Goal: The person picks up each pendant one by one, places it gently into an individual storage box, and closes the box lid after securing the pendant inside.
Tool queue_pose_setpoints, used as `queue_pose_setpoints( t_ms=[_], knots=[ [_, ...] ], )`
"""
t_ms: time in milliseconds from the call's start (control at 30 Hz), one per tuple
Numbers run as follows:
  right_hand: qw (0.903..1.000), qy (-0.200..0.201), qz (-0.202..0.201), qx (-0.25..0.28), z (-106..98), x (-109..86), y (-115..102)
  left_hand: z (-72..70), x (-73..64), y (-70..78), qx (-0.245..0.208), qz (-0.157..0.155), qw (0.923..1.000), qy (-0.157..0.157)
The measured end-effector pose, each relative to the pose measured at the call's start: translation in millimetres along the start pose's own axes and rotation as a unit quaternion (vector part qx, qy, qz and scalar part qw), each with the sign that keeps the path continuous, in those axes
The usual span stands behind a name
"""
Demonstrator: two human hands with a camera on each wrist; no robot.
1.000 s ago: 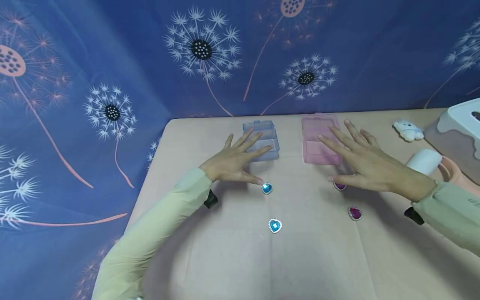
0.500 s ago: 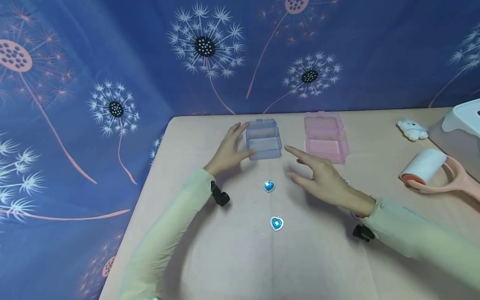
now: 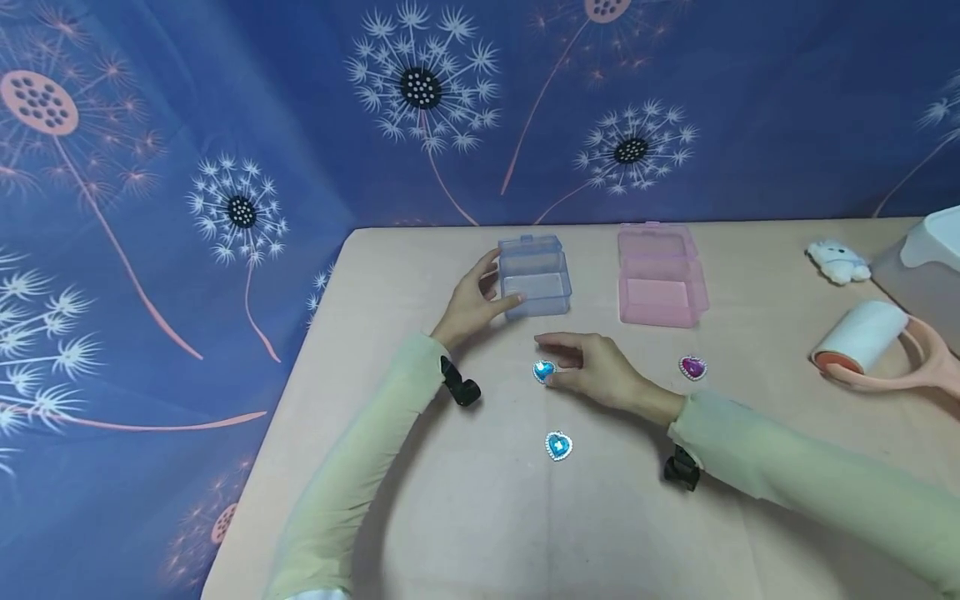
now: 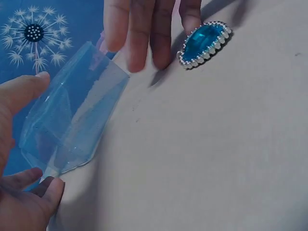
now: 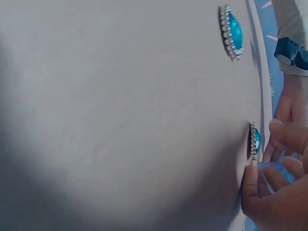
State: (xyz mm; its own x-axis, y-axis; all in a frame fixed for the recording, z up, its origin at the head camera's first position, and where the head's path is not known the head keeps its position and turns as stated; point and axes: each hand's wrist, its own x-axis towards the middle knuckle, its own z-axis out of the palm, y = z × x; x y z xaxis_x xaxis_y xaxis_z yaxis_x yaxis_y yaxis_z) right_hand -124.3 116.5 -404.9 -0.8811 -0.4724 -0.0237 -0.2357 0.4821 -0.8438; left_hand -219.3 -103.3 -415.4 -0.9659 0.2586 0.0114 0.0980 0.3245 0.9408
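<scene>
My left hand [image 3: 470, 307] holds the left side of a clear blue plastic box [image 3: 536, 292], its lid standing open at the back. The thumb lies at the front edge, while the other fingers curl at the left side. Just in front of the box, my right hand [image 3: 603, 372] reaches over a blue heart-shaped gem [image 3: 543, 371] with a silvery beaded rim. Its thumb and fingers are apart around that gem, which lies on the table. A second blue heart gem [image 3: 558, 446] lies nearer me, also seen in the right wrist view.
An open pink box [image 3: 660, 287] stands right of the blue one. A purple-red gem [image 3: 692, 367] lies in front of it. Farther right are a lint roller [image 3: 862, 337], a small white plush toy [image 3: 837, 262] and a white-and-clear container [image 3: 922, 258]. Patterned blue cloth hangs behind.
My spread hands have come down from over the boxes. The left has taken hold of the blue box's side; the right has moved left, off the purple-red gems, to the upper blue gem.
</scene>
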Motion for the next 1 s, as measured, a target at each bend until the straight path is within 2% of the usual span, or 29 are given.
queue_pose_setpoints(
  t_ms=[233,400,533,800,1000],
  knots=[
    [0.9978,-0.003,-0.029,-0.059,5.9,1.5,3.9,1.4,1.6,-0.3,-0.034,-0.01,0.9993,-0.009],
    [0.9932,0.009,-0.062,-0.098,7.3,3.9,6.3,1.6,3.0,-0.1,-0.029,-0.022,0.9992,-0.018],
    [0.9903,0.007,-0.072,-0.119,7.5,5.6,7.2,2.5,3.3,-0.6,-0.035,-0.028,0.9988,-0.02],
    [0.9897,0.0,-0.066,-0.127,5.9,4.4,5.8,2.8,5.6,-0.6,-0.041,-0.033,0.9982,-0.029],
    [0.991,0.008,-0.086,-0.102,1.4,0.6,-0.1,-0.6,7.0,0.6,-0.026,-0.037,0.9986,-0.026]
  ],
)
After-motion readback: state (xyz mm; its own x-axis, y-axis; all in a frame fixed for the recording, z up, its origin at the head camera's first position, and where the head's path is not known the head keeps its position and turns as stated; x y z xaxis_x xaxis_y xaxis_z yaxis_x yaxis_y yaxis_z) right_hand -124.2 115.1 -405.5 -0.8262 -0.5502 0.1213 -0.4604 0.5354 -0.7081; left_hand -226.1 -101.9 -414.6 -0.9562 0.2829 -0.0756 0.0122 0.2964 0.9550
